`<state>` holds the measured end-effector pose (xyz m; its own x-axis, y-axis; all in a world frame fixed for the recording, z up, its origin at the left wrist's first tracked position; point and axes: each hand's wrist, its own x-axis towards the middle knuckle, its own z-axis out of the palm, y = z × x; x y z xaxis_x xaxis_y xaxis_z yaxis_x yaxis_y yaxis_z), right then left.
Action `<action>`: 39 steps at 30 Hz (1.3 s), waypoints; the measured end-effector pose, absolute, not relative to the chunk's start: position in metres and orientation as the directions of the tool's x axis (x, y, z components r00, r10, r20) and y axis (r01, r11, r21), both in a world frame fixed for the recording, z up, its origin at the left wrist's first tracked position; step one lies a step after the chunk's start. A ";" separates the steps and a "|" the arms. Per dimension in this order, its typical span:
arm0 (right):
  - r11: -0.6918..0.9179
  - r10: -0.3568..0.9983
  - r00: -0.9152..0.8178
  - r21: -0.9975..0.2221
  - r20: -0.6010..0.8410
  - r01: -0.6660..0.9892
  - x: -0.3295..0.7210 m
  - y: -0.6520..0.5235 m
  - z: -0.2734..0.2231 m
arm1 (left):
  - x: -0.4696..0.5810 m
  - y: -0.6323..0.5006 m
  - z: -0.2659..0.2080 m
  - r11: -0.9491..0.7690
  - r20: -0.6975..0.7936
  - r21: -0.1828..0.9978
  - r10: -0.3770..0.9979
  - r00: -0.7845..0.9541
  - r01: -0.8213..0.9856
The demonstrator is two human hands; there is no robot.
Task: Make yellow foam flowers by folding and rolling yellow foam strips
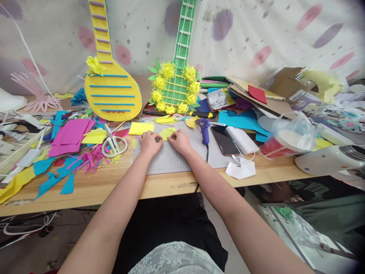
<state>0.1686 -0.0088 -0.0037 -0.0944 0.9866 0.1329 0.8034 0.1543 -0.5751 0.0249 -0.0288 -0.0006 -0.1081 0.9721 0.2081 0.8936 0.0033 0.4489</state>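
Note:
Between my two hands, over the grey cutting mat (pixel 168 160), is a small piece of yellow crepe paper (pixel 167 133). My left hand (pixel 151 143) pinches its left end, thumb and fingers together. At the right end, my right hand (pixel 179 141) pinches it the same way. Just behind my left hand lies a flat stack of yellow paper (pixel 141 128). A blue hot glue gun (pixel 204 131) rests to the right of my right hand. White-handled scissors (pixel 113 142) lie left of the mat.
A yellow paper lute shape (pixel 114 93) and a green one ringed with yellow paper flowers (pixel 176 87) lean at the back. Magenta paper (pixel 70 137) and blue scraps (pixel 67 167) cover the left. A phone (pixel 224 140), a bagged cup (pixel 281 142) and a flask (pixel 327 160) occupy the right.

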 end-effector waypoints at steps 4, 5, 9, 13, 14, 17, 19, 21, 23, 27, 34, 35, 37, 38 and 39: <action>0.132 0.988 -0.065 -0.572 0.137 0.809 0.166 -0.008 -0.006 | 0.025 -0.029 0.000 0.006 0.205 0.453 0.973 -0.110 0.892; 0.131 0.988 -0.060 -0.573 0.140 0.809 0.166 -0.008 -0.006 | 0.025 -0.029 -0.001 0.004 0.207 0.452 0.972 -0.110 0.892; 0.133 0.987 -0.056 -0.574 0.150 0.808 0.165 -0.006 -0.008 | 0.024 -0.028 -0.001 -0.001 0.214 0.453 0.971 -0.108 0.891; 0.136 0.986 -0.053 -0.566 0.160 0.813 0.166 -0.005 -0.010 | 0.025 -0.028 -0.001 0.004 0.208 0.452 0.972 -0.109 0.892; 0.138 0.985 -0.053 -0.564 0.165 0.814 0.166 -0.005 -0.010 | 0.025 -0.028 -0.001 0.004 0.210 0.450 0.971 -0.111 0.893; 0.147 0.984 -0.063 -0.558 0.167 0.817 0.166 -0.006 -0.009 | 0.029 -0.027 -0.002 0.017 0.229 0.439 0.965 -0.130 0.898; 0.149 0.984 -0.069 -0.558 0.162 0.817 0.166 -0.006 -0.008 | 0.031 -0.027 -0.003 0.022 0.247 0.429 0.959 -0.141 0.903; 0.147 0.985 -0.070 -0.555 0.157 0.819 0.167 -0.007 -0.006 | 0.032 -0.026 -0.004 0.013 0.263 0.413 0.956 -0.132 0.911; 0.142 0.986 -0.069 -0.551 0.152 0.823 0.167 -0.008 -0.006 | 0.033 -0.025 -0.005 0.000 0.273 0.401 0.955 -0.119 0.916; 0.139 0.987 -0.070 -0.544 0.144 0.827 0.166 -0.008 -0.006 | 0.033 -0.025 -0.005 -0.023 0.273 0.419 0.957 -0.102 0.908; 0.149 0.985 -0.083 -0.506 0.151 0.849 0.166 -0.010 -0.007 | 0.036 -0.025 -0.004 -0.034 0.250 0.408 0.965 -0.076 0.912; 0.152 0.984 -0.086 -0.496 0.153 0.855 0.166 -0.010 -0.008 | 0.037 -0.025 -0.004 -0.030 0.250 0.407 0.965 -0.080 0.913; 0.161 0.983 -0.097 -0.473 0.159 0.866 0.166 -0.010 -0.008 | 0.036 -0.025 -0.004 -0.027 0.250 0.406 0.965 -0.082 0.913; 0.166 0.981 -0.099 -0.463 0.164 0.871 0.166 -0.010 -0.009 | 0.036 -0.025 -0.005 -0.027 0.252 0.406 0.964 -0.083 0.914; 0.170 0.980 -0.103 -0.454 0.170 0.875 0.166 -0.010 -0.009 | 0.036 -0.025 -0.005 -0.027 0.253 0.406 0.964 -0.084 0.913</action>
